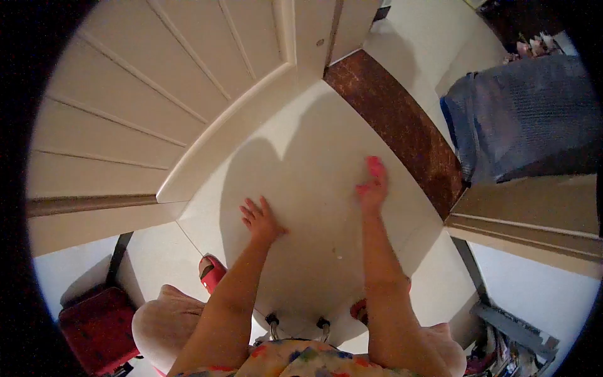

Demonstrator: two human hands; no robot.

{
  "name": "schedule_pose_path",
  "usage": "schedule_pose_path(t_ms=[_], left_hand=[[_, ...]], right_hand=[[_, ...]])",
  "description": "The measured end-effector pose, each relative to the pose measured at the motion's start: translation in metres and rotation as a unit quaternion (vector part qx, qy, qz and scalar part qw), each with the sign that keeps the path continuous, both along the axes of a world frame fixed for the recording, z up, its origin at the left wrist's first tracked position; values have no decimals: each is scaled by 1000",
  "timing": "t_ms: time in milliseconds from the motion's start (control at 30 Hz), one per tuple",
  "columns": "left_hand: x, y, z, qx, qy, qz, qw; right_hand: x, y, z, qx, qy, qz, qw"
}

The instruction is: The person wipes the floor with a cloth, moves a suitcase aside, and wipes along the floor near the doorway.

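Two knees (pixel 166 323) frame the near edge, patterned cloth (pixel 301 361) between them, and two metal legs (pixel 272 321) poke out, whatever they belong to tucked out of sight. A red slipper (pixel 215 274) shows at left; its partner is mostly blocked by the right forearm. Up to the left hand (pixel 260 224): fingers fanned, palm down over the pale floor (pixel 301 182), nothing visible in its grasp. Farther out, the right hand (pixel 373 191), fingers bent, with a bright pink patch (pixel 375 166) at its fingertips! Held item or just the fingers? Can't tell, nor whether that hand grips anything. Contact with the floor is unclear too. My call: left palm flat for balance, right wrist loose, weight back over the knees. Beyond, a brown threshold (pixel 402 125), then a blue-grey cloth (pixel 527 113), its far side lost in black.
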State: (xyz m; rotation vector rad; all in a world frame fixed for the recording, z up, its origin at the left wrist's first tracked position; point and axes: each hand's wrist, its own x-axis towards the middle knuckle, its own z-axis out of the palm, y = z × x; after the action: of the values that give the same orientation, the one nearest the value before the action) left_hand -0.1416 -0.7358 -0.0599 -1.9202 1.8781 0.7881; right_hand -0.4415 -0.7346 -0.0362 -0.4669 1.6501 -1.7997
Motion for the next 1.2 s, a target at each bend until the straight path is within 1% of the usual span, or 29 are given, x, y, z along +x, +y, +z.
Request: schedule_pose_path(t_ms=[33, 67, 133, 167, 200, 233, 267, 300, 333, 367, 400, 500, 600, 700, 767, 800, 900, 967, 1067, 1167, 1200], left_hand=[[2, 0, -1, -4, 4, 3, 1000], [4, 0, -2, -7, 8, 5, 1000], [6, -1, -5, -2, 1, 4, 1000], [6, -1, -5, 0, -4, 3, 1000], [5, -2, -3, 10, -12, 3, 1000], [1, -3, 3, 19, -21, 3, 1000], [1, -5, 5, 31, -28, 3, 999], [4, -6, 4, 26, -25, 3, 999], [6, -5, 2, 21, -22, 2, 1000], [6, -3, 0, 15, -18, 0, 1000], [6, -2, -3, 20, -17, -4, 1000], [6, -2, -4, 22, -18, -7, 1000], [8, -2, -3, 12, -8, -1, 1000], [9, 2, -7, -2, 5, -6, 1000], [6, 3, -4, -5, 13, 6, 1000], [5, 4, -4, -6, 11, 6, 1000], [2, 5, -3, -10, 14, 7, 1000], [6, 5, -4, -17, 28, 9, 999], [6, 4, -2, -16, 28, 15, 999], [5, 5, 2, -8, 21, 4, 1000], [5, 4, 2, -7, 18, 5, 1000]], right_hand=[[-35, 9, -11, -58, -90, -57, 993], [-70, 19, -24, -121, -172, -120, 970], [-125, 43, -78, -49, -80, -167, 981], [-157, 55, -124, -42, -65, -172, 982], [-160, 55, -138, 24, 38, -153, 987], [-158, 52, -144, 91, 141, -142, 976], [-148, 48, -154, 210, 327, -97, 916], [-133, 41, -155, 316, 496, -48, 807], [-116, 27, -140, 318, 536, -9, 782], [-95, 5, -106, 318, 575, 28, 753], [-80, -16, -87, 318, 611, 66, 722], [-62, -66, -104, 266, 569, 72, 775], [-31, -109, -87, 204, 582, 115, 779], [-22, -141, -99, 145, 620, 178, 750], [0, -149, -77, 147, 609, 230, 744], [13, -152, -67, 147, 604, 254, 741], [44, -144, -67, 107, 588, 326, 733], [67, -138, -76, 96, 583, 350, 727], [99, -113, -80, 84, 603, 412, 678], [127, -86, -61, 52, 554, 453, 697], [135, -79, -63, 36, 549, 456, 700]])
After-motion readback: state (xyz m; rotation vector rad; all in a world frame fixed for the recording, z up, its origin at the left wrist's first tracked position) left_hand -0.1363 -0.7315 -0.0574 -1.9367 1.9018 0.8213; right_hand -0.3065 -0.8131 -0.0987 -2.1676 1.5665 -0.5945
